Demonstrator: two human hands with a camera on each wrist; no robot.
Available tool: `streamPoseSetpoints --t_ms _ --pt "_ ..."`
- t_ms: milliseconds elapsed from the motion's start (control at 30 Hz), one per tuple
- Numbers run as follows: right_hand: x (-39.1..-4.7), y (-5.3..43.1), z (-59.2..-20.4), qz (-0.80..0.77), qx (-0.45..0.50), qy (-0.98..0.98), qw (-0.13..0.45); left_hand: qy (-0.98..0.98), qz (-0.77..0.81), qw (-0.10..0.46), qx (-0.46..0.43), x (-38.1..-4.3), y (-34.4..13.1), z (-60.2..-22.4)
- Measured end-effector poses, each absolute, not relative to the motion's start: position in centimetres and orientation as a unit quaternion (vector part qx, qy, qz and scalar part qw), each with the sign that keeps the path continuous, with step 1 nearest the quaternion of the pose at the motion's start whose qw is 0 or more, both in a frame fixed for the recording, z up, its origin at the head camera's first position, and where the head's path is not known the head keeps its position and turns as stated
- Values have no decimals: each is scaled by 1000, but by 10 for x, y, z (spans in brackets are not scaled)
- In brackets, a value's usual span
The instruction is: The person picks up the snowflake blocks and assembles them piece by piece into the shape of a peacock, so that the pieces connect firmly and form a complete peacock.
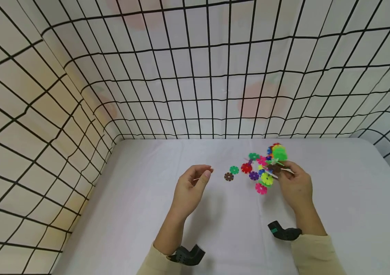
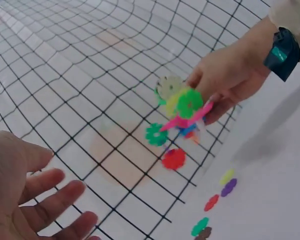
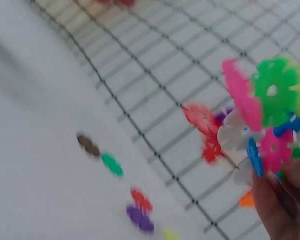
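Observation:
My right hand (image 1: pixel 296 187) grips a many-coloured cluster of interlocked plastic flower discs (image 1: pixel 279 154), raised over the table. In the right wrist view the fingers (image 3: pixel 272 210) pinch the cluster from below, beside a pink disc and a blue one. Green, pink, yellow, white and red discs stick out at different angles. My left hand (image 1: pixel 189 189) hovers to the left of the cluster, apart from it. Seen from the left wrist, its fingers (image 2: pixel 60 200) are spread and loosely bent, with nothing between them.
Loose discs lie on the white table (image 1: pixel 140 214) between the hands: a brown disc (image 1: pixel 229 177), a green disc (image 1: pixel 234 170), a purple disc (image 1: pixel 254 175), a red disc (image 2: pixel 211 202) and a yellow disc (image 2: pixel 227 176). Black grid netting (image 1: pixel 210 72) rises behind and at both sides.

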State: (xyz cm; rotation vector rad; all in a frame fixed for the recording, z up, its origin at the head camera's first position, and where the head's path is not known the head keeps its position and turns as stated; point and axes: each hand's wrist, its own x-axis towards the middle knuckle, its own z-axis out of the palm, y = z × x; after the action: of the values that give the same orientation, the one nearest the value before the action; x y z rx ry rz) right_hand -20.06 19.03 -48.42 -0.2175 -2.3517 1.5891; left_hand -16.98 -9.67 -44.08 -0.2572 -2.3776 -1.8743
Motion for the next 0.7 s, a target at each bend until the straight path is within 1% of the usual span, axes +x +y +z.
streamPoseSetpoints --t_ms 133,200,300,400,500,533,700 --pt "-206 216 -502 514 -147 -819 210 -801 -593 -4 -89 -172 -95 -451" --pt "-206 225 -509 483 -173 -829 225 -810 -578 -30 -95 -173 -93 -457" --pt "-206 232 -514 441 -191 -847 228 -820 -559 -62 -101 -174 -90 -463" --pt "-205 235 -516 404 -191 -872 198 -826 -548 -77 -103 -176 -89 -467" --pt "-203 243 -513 365 -176 -905 131 -830 -542 -85 -98 -177 -88 -469" --pt "-201 248 -511 351 -169 -916 97 -832 -540 -87 -97 -177 -88 -470" --pt "-191 280 -482 275 -116 -947 -119 -834 -535 -99 -92 -179 -87 -476"
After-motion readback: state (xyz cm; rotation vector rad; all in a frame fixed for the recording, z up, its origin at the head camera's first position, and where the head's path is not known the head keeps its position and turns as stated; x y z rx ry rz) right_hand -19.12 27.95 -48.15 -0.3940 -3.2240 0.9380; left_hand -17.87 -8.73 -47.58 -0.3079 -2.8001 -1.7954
